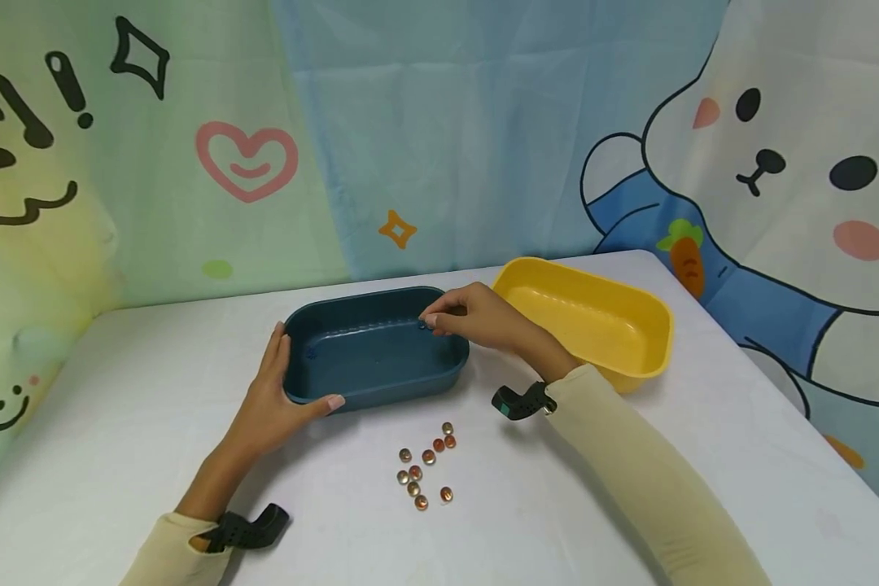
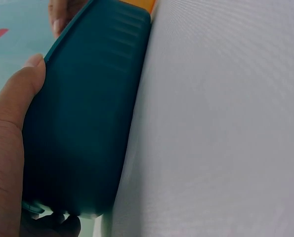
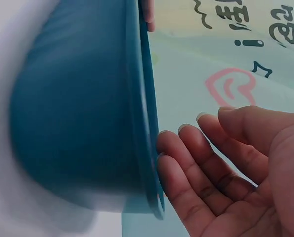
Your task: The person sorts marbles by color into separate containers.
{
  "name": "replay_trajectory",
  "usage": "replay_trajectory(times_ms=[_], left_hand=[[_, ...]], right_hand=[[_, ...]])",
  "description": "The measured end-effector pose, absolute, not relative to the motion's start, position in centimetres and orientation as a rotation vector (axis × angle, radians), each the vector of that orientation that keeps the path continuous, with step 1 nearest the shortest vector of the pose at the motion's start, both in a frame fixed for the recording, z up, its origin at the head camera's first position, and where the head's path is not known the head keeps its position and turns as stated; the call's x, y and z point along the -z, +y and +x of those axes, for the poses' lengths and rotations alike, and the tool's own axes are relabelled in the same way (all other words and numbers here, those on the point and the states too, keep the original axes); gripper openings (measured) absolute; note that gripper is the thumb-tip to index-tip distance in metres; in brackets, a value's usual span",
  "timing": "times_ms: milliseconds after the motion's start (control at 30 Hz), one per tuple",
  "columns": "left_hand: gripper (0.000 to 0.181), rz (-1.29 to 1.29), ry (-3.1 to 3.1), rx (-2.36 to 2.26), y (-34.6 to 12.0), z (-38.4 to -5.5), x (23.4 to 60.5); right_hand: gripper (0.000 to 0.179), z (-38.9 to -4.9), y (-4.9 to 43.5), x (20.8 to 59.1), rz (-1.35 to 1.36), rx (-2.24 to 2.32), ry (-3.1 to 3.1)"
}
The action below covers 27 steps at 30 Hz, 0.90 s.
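A dark blue plastic basin (image 1: 377,396) stands on the table. My left hand (image 1: 271,411) grips its left end, the thumb along the near rim; in the left wrist view the thumb (image 2: 25,84) presses the rim. Over the basin's right end, my right hand (image 1: 476,313) holds a small dark blue bead (image 1: 422,324) at its curled fingertips. The right wrist view shows those fingers (image 3: 184,185) bent beside the rim, the bead barely discernible. Inside the basin, toward the left, lie small blue beads (image 1: 311,353). Several shiny orange-brown beads (image 1: 428,457) lie on the table before the basin.
A yellow basin (image 1: 648,358) stands at the back right, partly behind the right forearm. White cloth (image 1: 154,391) covers the table. A printed curtain (image 1: 447,122) hangs behind it. Each wrist wears a black band (image 1: 252,527).
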<state>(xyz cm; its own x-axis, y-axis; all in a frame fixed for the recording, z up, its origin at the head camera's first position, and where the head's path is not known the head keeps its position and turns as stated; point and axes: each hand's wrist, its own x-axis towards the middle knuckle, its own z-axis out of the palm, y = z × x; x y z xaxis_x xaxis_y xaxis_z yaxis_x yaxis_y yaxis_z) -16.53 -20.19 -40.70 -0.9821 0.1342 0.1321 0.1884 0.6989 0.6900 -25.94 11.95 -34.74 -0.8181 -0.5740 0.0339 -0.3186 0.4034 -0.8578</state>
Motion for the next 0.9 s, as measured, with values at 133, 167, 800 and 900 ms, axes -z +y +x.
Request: replay_trajectory(times_ms=[133, 167, 800, 900], left_hand=[[0.119, -0.275, -2.825, 1.155, -20.2, -16.6, 40.8], [0.119, -0.276, -2.822, 1.150, -20.2, -16.6, 40.8], [0.119, -0.266, -2.818, 1.164, -20.2, -16.6, 40.9], [0.119, -0.261, -2.817, 1.163, -20.2, -16.6, 40.9]], right_hand=[[0.023, -24.7, 13.0, 34.9, -0.829, 1.377, 2.440], [0.022, -24.4, 13.2, 34.9, -0.850, 1.378, 2.454], [0.025, -19.6, 20.6, 35.2, -0.712, 1.375, 2.728], [0.025, -19.0, 22.1, 35.1, -0.720, 1.351, 2.850]])
